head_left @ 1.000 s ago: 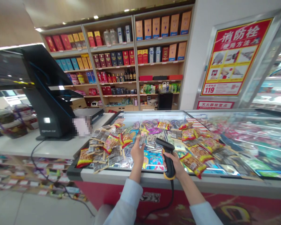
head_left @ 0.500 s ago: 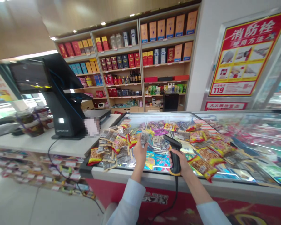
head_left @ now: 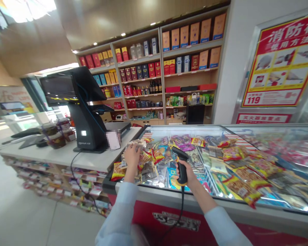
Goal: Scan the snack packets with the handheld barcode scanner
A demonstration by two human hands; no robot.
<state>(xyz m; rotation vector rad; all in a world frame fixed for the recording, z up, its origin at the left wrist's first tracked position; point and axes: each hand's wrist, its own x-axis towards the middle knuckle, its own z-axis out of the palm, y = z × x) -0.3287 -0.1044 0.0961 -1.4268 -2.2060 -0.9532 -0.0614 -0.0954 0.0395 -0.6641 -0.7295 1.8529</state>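
Note:
My right hand (head_left: 186, 172) is wrapped round the grip of a black and yellow barcode scanner (head_left: 182, 171), whose head points up and left over the glass-topped freezer (head_left: 169, 127). The scanner's cord hangs down the freezer's front. At the left end of the freezer top, my left hand (head_left: 132, 156) reaches into a heap of snack packets, its fingers bent down over a small snack packet (head_left: 136, 141) that is mostly hidden. Around it lie red and yellow snack bags (head_left: 157, 155) and dark clear-fronted packets (head_left: 148, 171).
More snack bags (head_left: 242, 191) are spread on the right of the freezer top. A cash register screen (head_left: 88, 112) stands on the white counter (head_left: 92, 159) at left, beside stacked tubs (head_left: 55, 136). Shelves of boxed bottles (head_left: 143, 71) line the back wall.
My left hand has moved left from mid-freezer, where it held up a small packet, onto the left heap. The scanner has shifted slightly left in view. The camera has turned left.

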